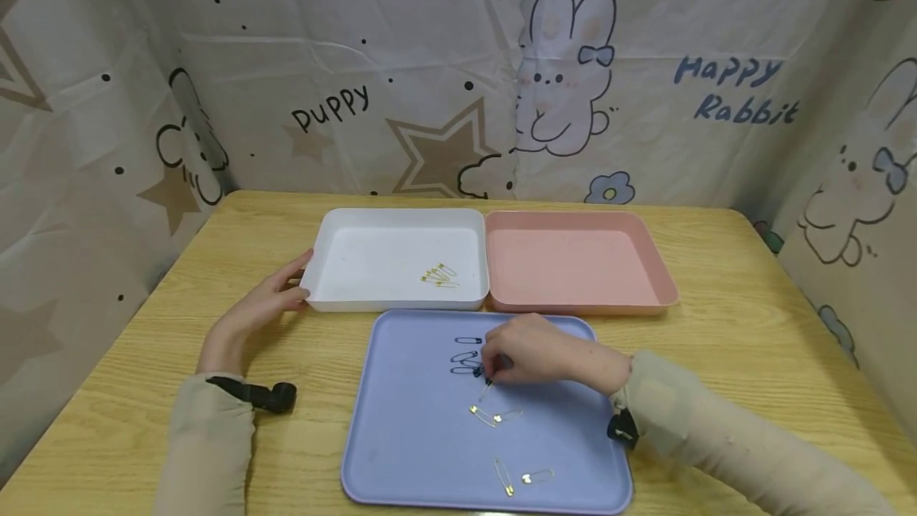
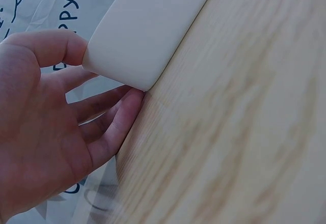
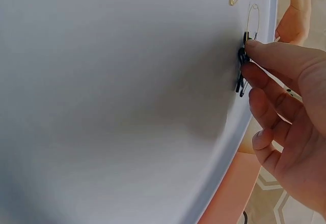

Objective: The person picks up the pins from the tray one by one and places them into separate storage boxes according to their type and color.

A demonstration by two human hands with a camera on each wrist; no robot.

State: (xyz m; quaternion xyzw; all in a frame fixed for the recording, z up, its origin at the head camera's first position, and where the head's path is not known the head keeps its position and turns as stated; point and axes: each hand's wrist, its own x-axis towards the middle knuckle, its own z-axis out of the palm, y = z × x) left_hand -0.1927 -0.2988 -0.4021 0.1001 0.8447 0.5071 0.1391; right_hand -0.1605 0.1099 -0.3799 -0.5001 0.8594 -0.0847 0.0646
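On the blue tray (image 1: 408,452), my right hand (image 1: 530,349) pinches a gold safety pin (image 3: 253,16) between thumb and fingertips. Several black safety pins (image 1: 464,357) lie right beside those fingertips, partly hidden by them. Nearer the tray's front are two gold safety pins (image 1: 482,416) close together and two more gold safety pins (image 1: 504,477). My left hand (image 1: 261,305) holds the left end of the white tray (image 1: 401,305), thumb and fingers around its corner, as the left wrist view shows at the tray wall (image 2: 137,40). Several gold safety pins (image 1: 438,275) lie in the white tray's right part.
A pink tray (image 1: 580,309) stands against the white tray's right side, behind the blue one. All three trays sit on a wooden table (image 1: 745,388). Printed cloth (image 1: 444,62) hangs behind and at both sides.
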